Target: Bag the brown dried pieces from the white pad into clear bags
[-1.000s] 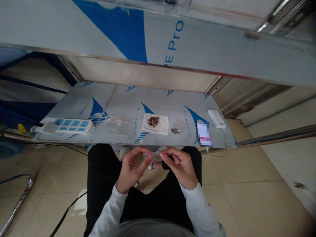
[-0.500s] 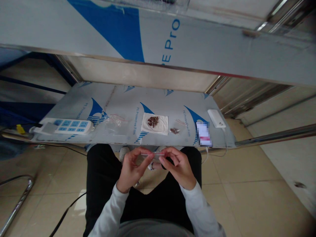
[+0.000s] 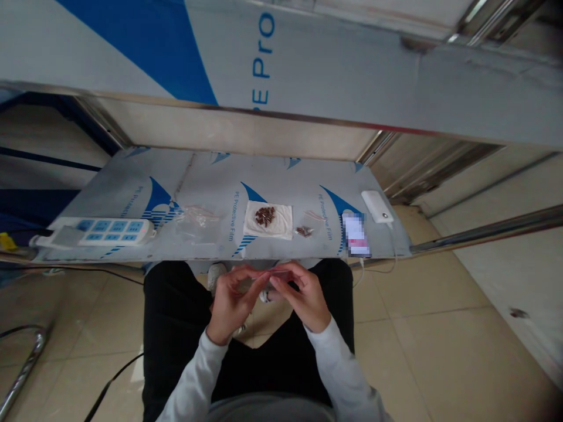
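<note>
My left hand (image 3: 233,302) and my right hand (image 3: 304,296) meet above my lap, just before the shelf's front edge. Thumbs and fingers of both pinch a small clear zip bag (image 3: 280,272) with a reddish strip along its top. Most of the bag is covered by my fingers, and I cannot make out anything inside it. Beyond my hands, a pile of small brown pieces (image 3: 265,217) lies on a white folded cloth (image 3: 282,224). To its right rests a small clear bag with brown pieces in it (image 3: 304,231).
Clear plastic bags (image 3: 197,218) lie left of the cloth. A white power strip (image 3: 116,231) is at the far left. A phone (image 3: 355,233) and a white power bank (image 3: 376,207) with cables lie at the right. An upper shelf (image 3: 316,88) overhangs the back.
My hands have drawn slightly closer together, and less of the bag shows between them. The whole view has shifted a little, with the shelf and its things appearing further left.
</note>
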The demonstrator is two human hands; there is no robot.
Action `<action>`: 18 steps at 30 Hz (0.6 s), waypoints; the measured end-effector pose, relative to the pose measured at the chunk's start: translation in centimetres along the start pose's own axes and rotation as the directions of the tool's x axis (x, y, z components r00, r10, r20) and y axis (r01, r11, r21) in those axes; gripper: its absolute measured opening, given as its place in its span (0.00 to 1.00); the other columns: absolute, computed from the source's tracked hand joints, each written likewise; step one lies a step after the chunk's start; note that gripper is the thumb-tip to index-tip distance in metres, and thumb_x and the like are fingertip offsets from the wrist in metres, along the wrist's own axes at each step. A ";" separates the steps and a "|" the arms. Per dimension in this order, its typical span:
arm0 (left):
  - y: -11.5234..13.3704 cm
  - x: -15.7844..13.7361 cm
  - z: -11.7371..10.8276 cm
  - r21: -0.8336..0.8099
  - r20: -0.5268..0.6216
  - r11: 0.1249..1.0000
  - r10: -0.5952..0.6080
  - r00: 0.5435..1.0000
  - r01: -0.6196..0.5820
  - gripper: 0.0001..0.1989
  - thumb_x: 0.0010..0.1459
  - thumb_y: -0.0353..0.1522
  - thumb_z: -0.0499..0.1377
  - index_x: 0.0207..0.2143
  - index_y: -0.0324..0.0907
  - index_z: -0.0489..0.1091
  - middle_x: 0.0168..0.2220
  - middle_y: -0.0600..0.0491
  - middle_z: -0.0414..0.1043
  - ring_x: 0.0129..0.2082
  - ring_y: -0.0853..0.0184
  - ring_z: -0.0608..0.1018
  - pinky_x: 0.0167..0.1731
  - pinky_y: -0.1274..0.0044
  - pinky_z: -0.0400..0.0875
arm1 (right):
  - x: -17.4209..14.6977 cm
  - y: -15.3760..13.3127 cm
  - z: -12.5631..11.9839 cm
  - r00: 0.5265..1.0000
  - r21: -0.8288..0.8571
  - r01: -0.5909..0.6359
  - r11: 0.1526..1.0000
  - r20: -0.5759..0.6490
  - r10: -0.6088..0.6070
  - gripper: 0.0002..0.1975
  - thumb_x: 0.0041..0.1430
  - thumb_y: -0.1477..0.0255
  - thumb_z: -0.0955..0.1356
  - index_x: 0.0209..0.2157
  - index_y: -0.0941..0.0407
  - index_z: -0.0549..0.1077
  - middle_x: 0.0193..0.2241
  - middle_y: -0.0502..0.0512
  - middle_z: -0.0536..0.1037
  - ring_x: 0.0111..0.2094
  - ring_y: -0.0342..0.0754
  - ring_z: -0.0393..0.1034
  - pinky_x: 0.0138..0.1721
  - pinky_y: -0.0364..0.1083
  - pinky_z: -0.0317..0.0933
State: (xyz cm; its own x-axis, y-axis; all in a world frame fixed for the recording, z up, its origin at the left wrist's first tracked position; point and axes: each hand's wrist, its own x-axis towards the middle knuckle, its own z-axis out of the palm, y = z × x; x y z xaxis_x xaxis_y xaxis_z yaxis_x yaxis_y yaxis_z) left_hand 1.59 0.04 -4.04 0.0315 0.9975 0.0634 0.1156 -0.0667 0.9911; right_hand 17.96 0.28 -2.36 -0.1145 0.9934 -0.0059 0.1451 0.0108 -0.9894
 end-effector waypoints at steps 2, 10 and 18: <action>0.2 0.2 0.1 -0.003 0.043 1.000 -0.013 0.999 0.013 0.08 0.56 0.36 0.61 0.32 0.42 0.78 0.30 0.49 0.79 0.30 0.64 0.78 0.35 0.73 0.72 | 0.1 0.5 -0.1 1.000 0.015 -0.009 1.000 0.007 0.009 0.10 0.56 0.64 0.70 0.33 0.56 0.76 0.31 0.55 0.79 0.33 0.48 0.74 0.36 0.46 0.69; -1.7 3.5 -3.5 0.184 -0.121 0.978 -0.074 0.990 0.096 0.22 0.62 0.45 0.49 0.33 0.41 0.78 0.30 0.49 0.79 0.32 0.64 0.79 0.38 0.74 0.71 | 6.1 3.8 -3.8 0.976 0.111 -0.130 0.985 -0.160 0.147 0.19 0.47 0.57 0.73 0.34 0.58 0.76 0.28 0.57 0.80 0.26 0.50 0.74 0.28 0.47 0.68; -9.1 9.8 -11.5 0.579 -0.484 0.708 -0.103 0.869 0.406 0.20 0.57 0.39 0.56 0.48 0.35 0.71 0.35 0.44 0.78 0.33 0.61 0.79 0.39 0.72 0.68 | 14.8 9.0 -11.0 0.824 -0.526 -0.331 0.784 -0.566 -0.032 0.37 0.43 0.54 0.72 0.49 0.66 0.69 0.44 0.72 0.76 0.41 0.61 0.72 0.44 0.59 0.65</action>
State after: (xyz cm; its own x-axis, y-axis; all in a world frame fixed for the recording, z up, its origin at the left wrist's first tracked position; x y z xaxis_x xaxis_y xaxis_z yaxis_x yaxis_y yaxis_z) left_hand -10.59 10.70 -11.04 -0.4650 0.8853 0.0101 0.6690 0.3438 0.6590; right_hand 28.41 16.37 -9.70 0.4568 0.8829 0.1090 0.6685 -0.2598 -0.6969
